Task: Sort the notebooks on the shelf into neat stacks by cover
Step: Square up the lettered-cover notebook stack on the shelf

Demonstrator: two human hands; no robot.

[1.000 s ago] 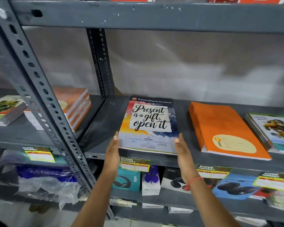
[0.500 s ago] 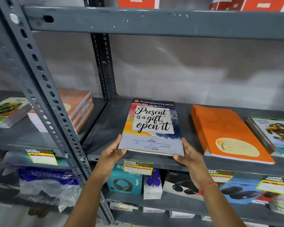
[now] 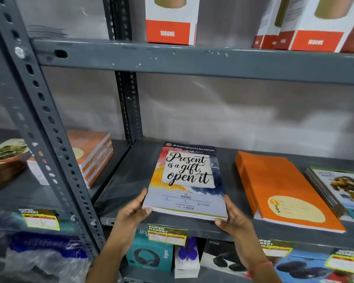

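Note:
A stack of notebooks with a "Present is a gift, open it" cover (image 3: 187,176) lies on the grey shelf (image 3: 127,180). My left hand (image 3: 134,211) grips its front left corner, thumb on the cover. My right hand (image 3: 232,218) grips the front right corner. To the right lies a stack of orange notebooks (image 3: 282,188), and beyond it a stack with a lion cover (image 3: 339,190). In the left bay sit an orange-and-white stack (image 3: 92,154) and a green-covered stack (image 3: 6,152).
A perforated grey upright (image 3: 43,127) slants across the left foreground. White and red 1000ML boxes (image 3: 171,21) stand on the shelf above. Below are headphone boxes (image 3: 149,252), price tags (image 3: 167,234) and a plastic-wrapped package (image 3: 39,256).
Both hands went from flat against the stack's sides to gripping its front corners. The view has tilted up, showing the upper shelf's boxes.

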